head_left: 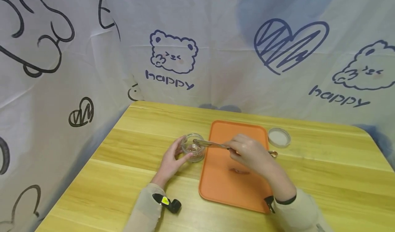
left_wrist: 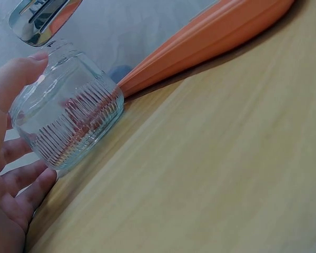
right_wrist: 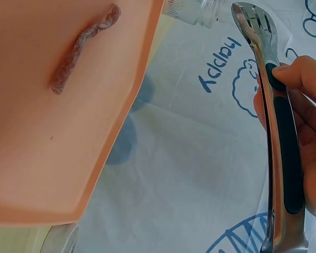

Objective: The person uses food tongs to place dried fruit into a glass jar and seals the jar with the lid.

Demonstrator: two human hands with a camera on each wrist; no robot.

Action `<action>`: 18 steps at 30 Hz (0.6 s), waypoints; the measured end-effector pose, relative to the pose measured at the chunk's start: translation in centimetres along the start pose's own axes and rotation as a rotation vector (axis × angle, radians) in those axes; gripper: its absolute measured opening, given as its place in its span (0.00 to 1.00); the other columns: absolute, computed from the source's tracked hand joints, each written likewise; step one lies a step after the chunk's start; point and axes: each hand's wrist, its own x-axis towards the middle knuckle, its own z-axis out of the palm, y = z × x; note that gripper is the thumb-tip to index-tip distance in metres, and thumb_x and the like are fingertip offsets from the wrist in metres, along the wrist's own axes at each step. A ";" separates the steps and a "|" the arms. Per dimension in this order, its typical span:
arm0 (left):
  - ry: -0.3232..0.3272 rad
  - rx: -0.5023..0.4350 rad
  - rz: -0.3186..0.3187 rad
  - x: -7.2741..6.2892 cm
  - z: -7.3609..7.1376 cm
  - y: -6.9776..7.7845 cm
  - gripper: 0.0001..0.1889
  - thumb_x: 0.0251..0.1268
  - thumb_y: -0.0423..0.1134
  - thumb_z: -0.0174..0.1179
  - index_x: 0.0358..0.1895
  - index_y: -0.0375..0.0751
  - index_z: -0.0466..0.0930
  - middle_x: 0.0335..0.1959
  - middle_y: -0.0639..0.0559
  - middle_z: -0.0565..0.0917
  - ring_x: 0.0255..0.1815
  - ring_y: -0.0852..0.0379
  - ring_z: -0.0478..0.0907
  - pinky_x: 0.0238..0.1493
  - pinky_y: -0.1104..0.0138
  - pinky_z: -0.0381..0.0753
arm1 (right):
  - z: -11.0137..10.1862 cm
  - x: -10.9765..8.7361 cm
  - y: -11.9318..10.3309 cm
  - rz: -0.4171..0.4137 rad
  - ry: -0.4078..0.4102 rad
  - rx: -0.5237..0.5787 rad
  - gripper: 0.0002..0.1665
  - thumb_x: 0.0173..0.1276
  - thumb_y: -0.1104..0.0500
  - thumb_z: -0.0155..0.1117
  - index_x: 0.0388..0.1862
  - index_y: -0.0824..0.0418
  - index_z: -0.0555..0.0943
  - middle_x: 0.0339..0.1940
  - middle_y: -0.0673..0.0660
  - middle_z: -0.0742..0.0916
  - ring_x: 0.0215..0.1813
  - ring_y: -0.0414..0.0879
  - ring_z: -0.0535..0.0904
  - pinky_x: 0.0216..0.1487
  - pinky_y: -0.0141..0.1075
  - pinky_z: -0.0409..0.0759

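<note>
My left hand [head_left: 169,162] holds a clear ribbed glass jar [left_wrist: 76,118] at the left edge of the orange tray, thumb on the near side and fingers around the far side. Some reddish-brown pieces show through the glass. In my right hand [head_left: 247,153] are metal tongs [right_wrist: 285,137] with black grips, their tips over the jar's mouth. Whether anything is between the tips, I cannot tell. A thin, dark reddish strip that looks like dried meat [right_wrist: 79,50] lies on the orange tray [head_left: 222,187], below the right hand.
A round clear lid [head_left: 279,137] lies on the wooden table [head_left: 120,149], just right of the tray's far corner. White cloth [head_left: 222,71] with drawn hearts and bears hangs behind the table and on the left.
</note>
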 end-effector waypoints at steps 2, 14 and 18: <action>-0.002 0.002 -0.004 0.0 0.0 0.1 0.36 0.62 0.42 0.66 0.71 0.42 0.60 0.67 0.42 0.68 0.64 0.44 0.69 0.64 0.54 0.69 | 0.1 -0.1 0.0 -0.001 0.002 0.003 0.12 0.53 0.69 0.72 0.38 0.61 0.86 0.30 0.50 0.83 0.32 0.40 0.76 0.25 0.27 0.76; 0.001 0.006 -0.008 0.5 0.2 -1.6 0.37 0.61 0.41 0.66 0.72 0.46 0.59 0.68 0.43 0.67 0.65 0.44 0.67 0.65 0.53 0.68 | -0.2 -1.3 0.4 0.001 0.031 0.016 0.14 0.52 0.72 0.71 0.38 0.61 0.86 0.30 0.50 0.82 0.30 0.39 0.73 0.24 0.27 0.74; 0.003 -0.003 -0.008 0.5 0.2 -1.7 0.38 0.60 0.42 0.67 0.72 0.46 0.59 0.68 0.43 0.67 0.65 0.44 0.67 0.64 0.52 0.69 | -0.8 -1.8 0.7 0.005 0.043 0.010 0.16 0.51 0.72 0.71 0.39 0.61 0.86 0.29 0.50 0.82 0.30 0.39 0.73 0.24 0.29 0.74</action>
